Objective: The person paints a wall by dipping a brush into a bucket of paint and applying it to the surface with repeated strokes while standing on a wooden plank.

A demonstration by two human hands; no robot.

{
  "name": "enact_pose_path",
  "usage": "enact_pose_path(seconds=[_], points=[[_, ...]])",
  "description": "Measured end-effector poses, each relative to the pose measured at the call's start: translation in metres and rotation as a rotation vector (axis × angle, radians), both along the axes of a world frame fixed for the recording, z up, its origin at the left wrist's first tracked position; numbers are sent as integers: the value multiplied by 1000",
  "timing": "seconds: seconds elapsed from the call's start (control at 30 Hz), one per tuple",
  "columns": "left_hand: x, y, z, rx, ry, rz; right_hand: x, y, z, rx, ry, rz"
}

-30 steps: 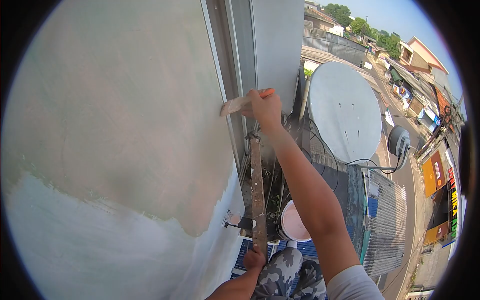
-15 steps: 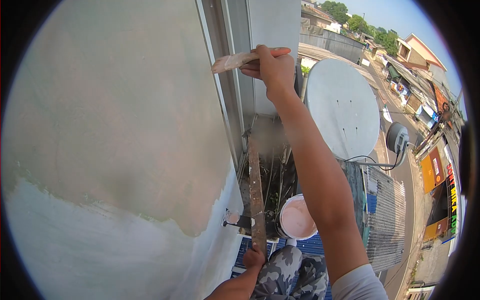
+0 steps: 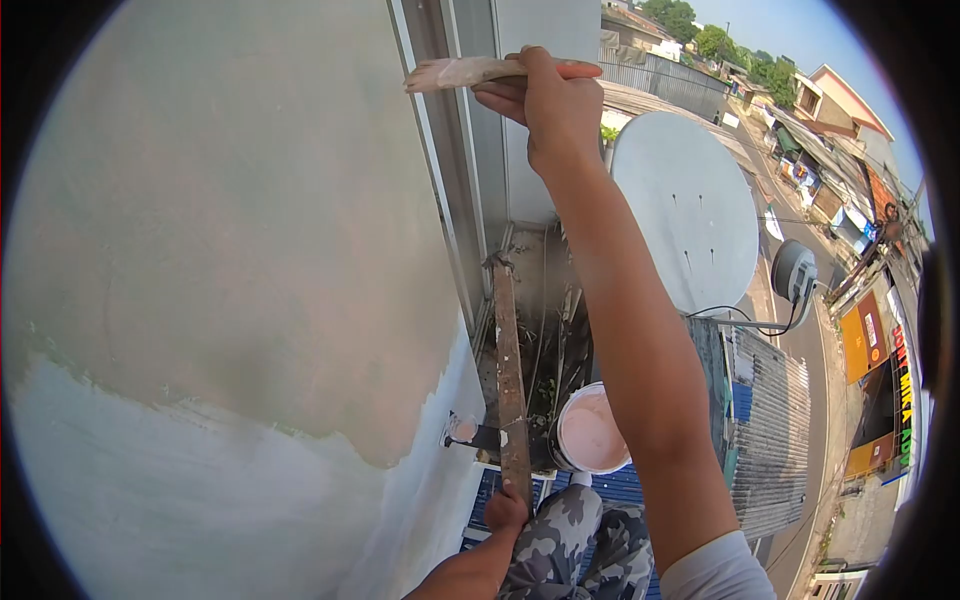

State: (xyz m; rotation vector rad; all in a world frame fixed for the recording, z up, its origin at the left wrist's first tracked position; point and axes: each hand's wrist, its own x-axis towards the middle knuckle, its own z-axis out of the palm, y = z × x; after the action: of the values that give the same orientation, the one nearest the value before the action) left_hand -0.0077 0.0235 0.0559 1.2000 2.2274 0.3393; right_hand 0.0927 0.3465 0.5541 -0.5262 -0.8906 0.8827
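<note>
My right hand (image 3: 565, 105) is closed around the handle of a paintbrush (image 3: 465, 72), its pale, paint-coated bristles pointing left at the edge of the wall beside the window frame (image 3: 470, 190). Low in the view, my left hand (image 3: 506, 508) grips the near end of a long, paint-spotted wooden plank (image 3: 510, 380). The wall (image 3: 250, 230) is a patchy beige-green above and whitish below, with a ragged border between. A bucket of pale pink paint (image 3: 592, 432) stands right of the plank, partly covered by my right forearm.
A large satellite dish (image 3: 685, 210) with its receiver arm (image 3: 795, 272) stands just right of my arm. Corrugated roofing (image 3: 770, 430) lies below, with a street (image 3: 825, 400) beyond it. A dark bracket (image 3: 480, 437) juts from the wall near the plank.
My right hand has risen with the paintbrush, and the bristles now sit higher along the wall edge. My left hand stays on the plank.
</note>
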Motion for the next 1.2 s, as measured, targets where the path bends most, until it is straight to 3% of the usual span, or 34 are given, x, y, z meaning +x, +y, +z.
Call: enact_pose_path(seconds=[0.07, 0.13, 0.2, 0.23, 0.33, 0.47, 0.53, 0.63, 0.73, 0.9, 1.0, 1.07, 1.13, 1.2], points=[[0, -2, 3, 34, 17, 5, -5, -1, -56, -76, 2, -57], [1, -3, 1, 39, 21, 7, -17, -27, -101, -295, -154, -162], [0, -2, -2, 12, 20, -1, -23, -20, -160, -388, -282, -120], [0, -2, -2, 15, 17, -1, -28, -28, -162, -388, -339, -153], [-2, 0, -4, 20, 16, 2, -45, -37, -140, -428, -452, -176], [1, -3, -9, 13, -11, 1, -44, -19, -30, -77, -107, 40], [0, -2, -5, 20, -6, 1, -39, -23, 28, 117, -18, -1], [-1, -2, -8, 41, -9, 5, -23, -17, 68, 94, 177, 56], [-2, -3, -16, 19, 10, -8, -22, -23, 17, 119, 126, -40], [-4, -3, -15, 2, -6, -25, -31, -49, -118, -293, -55, -16], [-3, -1, -12, 4, -38, -16, -45, -60, -153, -403, -171, -2], [-2, -1, -10, 8, -47, -7, -54, -63, -142, -391, -225, 5], [-2, -1, -7, 0, -32, -5, -61, -68, -91, -297, -213, 43], [-3, -2, -17, 4, -30, -23, -60, -74, -37, -6, 0, 52]])
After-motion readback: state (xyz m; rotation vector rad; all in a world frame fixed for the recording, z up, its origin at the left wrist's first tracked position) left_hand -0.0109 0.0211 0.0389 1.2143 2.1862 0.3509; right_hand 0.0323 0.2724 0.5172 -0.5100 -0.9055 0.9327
